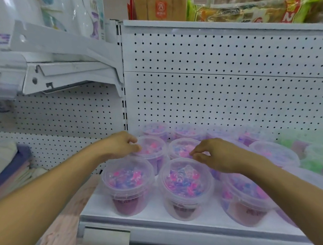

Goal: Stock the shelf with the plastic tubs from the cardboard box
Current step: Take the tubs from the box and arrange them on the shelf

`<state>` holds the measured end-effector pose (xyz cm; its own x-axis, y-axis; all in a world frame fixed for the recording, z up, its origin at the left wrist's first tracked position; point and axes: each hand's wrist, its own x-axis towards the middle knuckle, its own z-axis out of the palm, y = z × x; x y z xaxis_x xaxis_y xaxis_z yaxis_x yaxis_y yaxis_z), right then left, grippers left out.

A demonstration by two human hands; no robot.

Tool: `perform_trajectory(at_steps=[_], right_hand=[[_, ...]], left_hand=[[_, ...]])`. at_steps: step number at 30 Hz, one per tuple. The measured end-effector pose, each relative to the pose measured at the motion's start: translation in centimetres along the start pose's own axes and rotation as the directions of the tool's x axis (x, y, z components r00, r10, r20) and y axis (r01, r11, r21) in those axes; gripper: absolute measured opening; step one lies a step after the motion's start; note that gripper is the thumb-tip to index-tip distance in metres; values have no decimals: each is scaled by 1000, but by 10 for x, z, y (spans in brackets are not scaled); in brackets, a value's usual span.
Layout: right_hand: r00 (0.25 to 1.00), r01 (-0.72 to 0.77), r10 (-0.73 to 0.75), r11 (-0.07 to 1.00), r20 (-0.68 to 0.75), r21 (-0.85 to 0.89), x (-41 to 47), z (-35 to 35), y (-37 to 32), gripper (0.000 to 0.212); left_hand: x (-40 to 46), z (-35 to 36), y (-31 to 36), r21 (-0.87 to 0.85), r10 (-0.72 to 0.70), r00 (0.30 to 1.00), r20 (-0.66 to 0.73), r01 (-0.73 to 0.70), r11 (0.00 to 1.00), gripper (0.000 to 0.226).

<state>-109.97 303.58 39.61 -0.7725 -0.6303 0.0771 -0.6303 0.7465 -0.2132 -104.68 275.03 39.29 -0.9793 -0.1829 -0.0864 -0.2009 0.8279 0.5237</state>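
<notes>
Left hand (121, 145) pinches the near-left rim of a clear lidded plastic tub of pink-purple beads (150, 151), which sits upright just right of it on the white metal shelf (165, 225). Right hand (216, 155), fingers loosely curled, touches the neighbouring tub (182, 147) to its left.

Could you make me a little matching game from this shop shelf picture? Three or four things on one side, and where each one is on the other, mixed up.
Things:
1. left hand
2. right hand
3. green tubs
4. snack packets

Places:
A. far right of the white shelf
B. on the shelf above the pegboard
C. fingers on the rim of the second-row tub nearest the shelf's left end
D. fingers curled over the lid of the second-row tub beside that one

Pairs: 1-C, 2-D, 3-A, 4-B
</notes>
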Motion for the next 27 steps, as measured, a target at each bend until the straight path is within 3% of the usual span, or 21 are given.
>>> perform_trajectory(at_steps=[3,7,10,13,15,18,22,27], right_hand=[[1000,2,-2,1000,4,14,0,0,1,30],[1000,15,-15,999,0,34,-6,1,4,33],[995,32,-22,993,-98,110,-20,1,6,30],[979,37,3,980,-204,193,-42,-7,7,28],[974,41,6,979,-228,201,-58,-13,11,25],[992,-3,19,993,-124,122,-84,-17,15,37],[998,-53,52,997,20,50,-111,-11,19,69],[999,-13,13,1000,-51,10,-124,2,25,64]], left_hand=[[0,2,2,14,-6,1000,-6,6,1000,63],[-12,3,-1,-3,31,999,-34,-31,1000,63],[-39,11,11,84,241,956,-168,-230,970,58],[-75,26,38,70,382,919,-100,-377,924,80],[-96,41,56,142,387,921,-33,-379,914,103],[-111,66,75,329,393,919,-26,-363,872,120],[-106,83,88,436,346,931,-117,-264,860,120],[-108,92,85,396,384,909,-165,-295,869,115]])
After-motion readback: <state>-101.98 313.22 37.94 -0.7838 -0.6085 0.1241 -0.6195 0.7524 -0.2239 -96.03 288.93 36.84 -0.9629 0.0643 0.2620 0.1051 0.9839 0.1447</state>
